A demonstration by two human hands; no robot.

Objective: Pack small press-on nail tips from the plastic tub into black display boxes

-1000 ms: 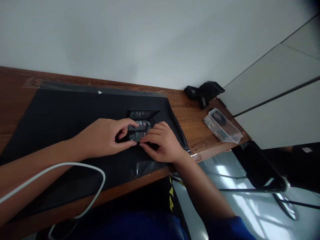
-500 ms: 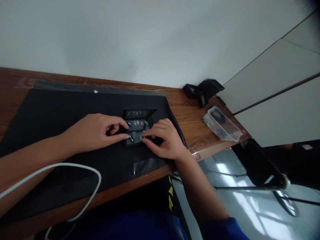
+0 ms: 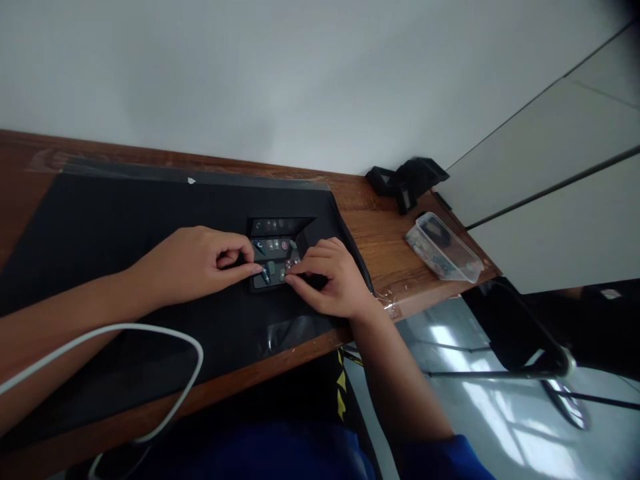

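A small black case (image 3: 259, 283) lies with its lid (image 3: 273, 228) raised, holding rows of little decorated pieces. My left hand (image 3: 200, 259) is at the case's left edge, thumb and curled forefinger closed about that side. Its thumb tip meets a pointed teal piece (image 3: 265, 275), beside a grey-green square piece (image 3: 271, 268). My right hand (image 3: 327, 275) reaches over the right side, thumb and forefinger pinched low in the case beside a small shiny piece (image 3: 283, 275). What lies between those fingertips is hidden. A pink round piece (image 3: 285, 245) sits in the upper row.
The case rests on a black mat (image 3: 150, 207) taped to a wooden table (image 3: 370, 227). Black holders (image 3: 407, 181) and a clear plastic box (image 3: 445, 250) with small items stand to the right. A white cable (image 3: 195, 347) loops over the near left edge.
The teal and grey-green pieces have shifted slightly right. My left thumb and forefinger are closer together. My right fingertips have edged right, uncovering more of the pieces near them.
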